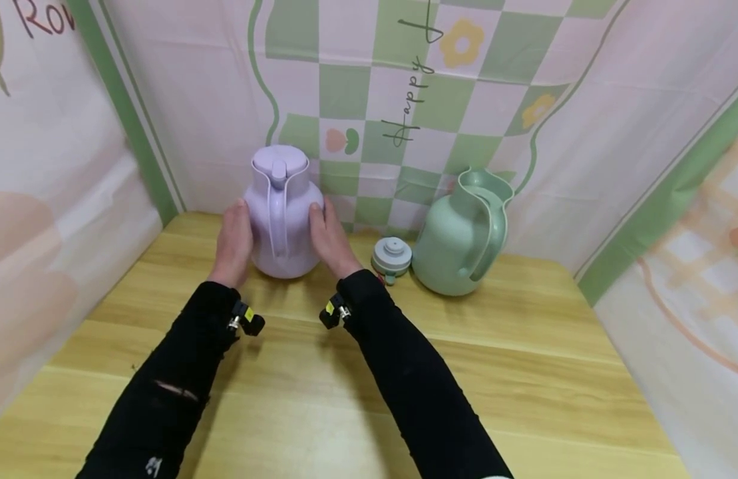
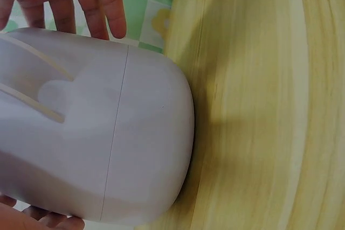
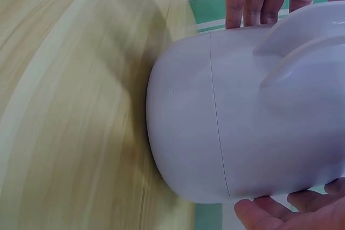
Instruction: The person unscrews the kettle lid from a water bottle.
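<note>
1. Lilac jug (image 1: 298,223): stands upright near the back edge of the surface (image 1: 285,412), toward the back-left corner, handle (image 1: 277,219) facing the person; any adjustment should leave its base flat.
2. Left hand (image 1: 233,241) and right hand (image 1: 333,243): set against opposite sides, fingers mostly straight; even pressure should prevent tipping.
3. Grey stopper (image 1: 393,254): near the back edge, right of the jug; best not nudged.
4. Green jug (image 1: 446,246): just beside the stopper, toward the back-right corner; give it clearance.
</note>
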The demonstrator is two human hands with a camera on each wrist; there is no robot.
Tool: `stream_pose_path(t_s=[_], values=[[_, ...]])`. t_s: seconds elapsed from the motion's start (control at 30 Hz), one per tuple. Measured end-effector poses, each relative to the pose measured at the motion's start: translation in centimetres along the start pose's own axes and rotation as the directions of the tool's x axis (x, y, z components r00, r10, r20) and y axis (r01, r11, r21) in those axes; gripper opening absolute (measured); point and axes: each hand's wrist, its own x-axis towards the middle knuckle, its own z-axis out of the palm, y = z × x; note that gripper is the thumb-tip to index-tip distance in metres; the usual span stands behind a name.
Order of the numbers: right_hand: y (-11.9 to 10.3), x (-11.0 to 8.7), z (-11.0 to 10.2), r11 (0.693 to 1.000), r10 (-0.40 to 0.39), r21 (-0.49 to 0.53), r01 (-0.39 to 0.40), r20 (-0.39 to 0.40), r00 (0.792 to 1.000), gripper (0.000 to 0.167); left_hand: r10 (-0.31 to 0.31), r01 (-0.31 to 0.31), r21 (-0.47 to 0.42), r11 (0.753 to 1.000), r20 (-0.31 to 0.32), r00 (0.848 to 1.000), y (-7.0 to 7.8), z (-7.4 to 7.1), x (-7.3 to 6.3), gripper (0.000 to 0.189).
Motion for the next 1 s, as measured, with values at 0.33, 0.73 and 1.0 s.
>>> stream_pose_path(t_s=[0.33, 0.73, 1.0], values=[[0.3, -1.5, -1.2, 0.999, -0.027, -0.03, 0.027, -0.02, 0.999, 0.063, -0.048, 0.048, -0.012, 0.999, 0.008, 0.999, 0.1, 0.5, -1.6, 0.069], [0.5, -3.4, -2.2, 0.998, -0.026, -0.063, 0.021, -0.079, 0.997, 0.064, -0.071, 0.071, 0.004, 0.997, 0.012, 0.997, 0.2, 0.7, -3.3, 0.075], [0.8, -4.7, -3.0, 0.999, -0.012, -0.033, 0.009, -0.094, 0.995, 0.064, -0.06, 0.06, 0.008, 0.998, 0.023, 0.998, 0.4, 1.1, -4.5, 0.075]])
